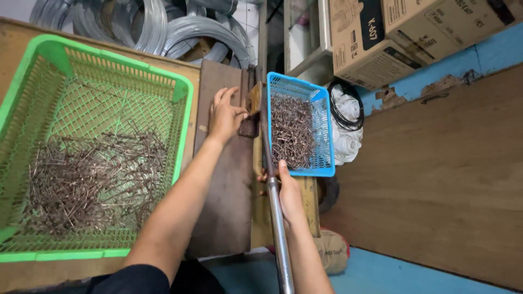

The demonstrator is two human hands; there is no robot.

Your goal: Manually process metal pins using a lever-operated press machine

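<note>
Centre of the frame: a long metal lever (275,218), grey and round, running from the bottom edge up to a small bending jig (251,103) at the head of a dark wooden board (226,207). Right hand (287,191) wrapped shut around the lever partway along, thumb pointing up the bar. Left hand (225,114) lying half open on the board beside the jig, fingers stretched toward it, fingertips pressing something small there; too small to tell whether a piece of wire sits under them.

Probably heavy and rigid, that lever: steel by the look, smooth, likely a little slick. Best taken well down toward the near end for leverage, with a full closed grip as now. Likely small, stiff and sharp-ended, the wire pieces: better pinched at mid-length with fingertips, away from the cut tips.

Left of the frame: a large green plastic basket (185,87) on the table (16,38), with a loose heap of straight wire pieces (92,179), thin and brownish. Just right of the lever: a smaller blue basket (327,136) full of bent wire pieces (291,130), tangled together. Top of the frame: coils of grey wire (163,27), and cardboard boxes (376,43) at upper right. Beside the blue basket: white cloth (346,141) with a black cable loop.
</note>
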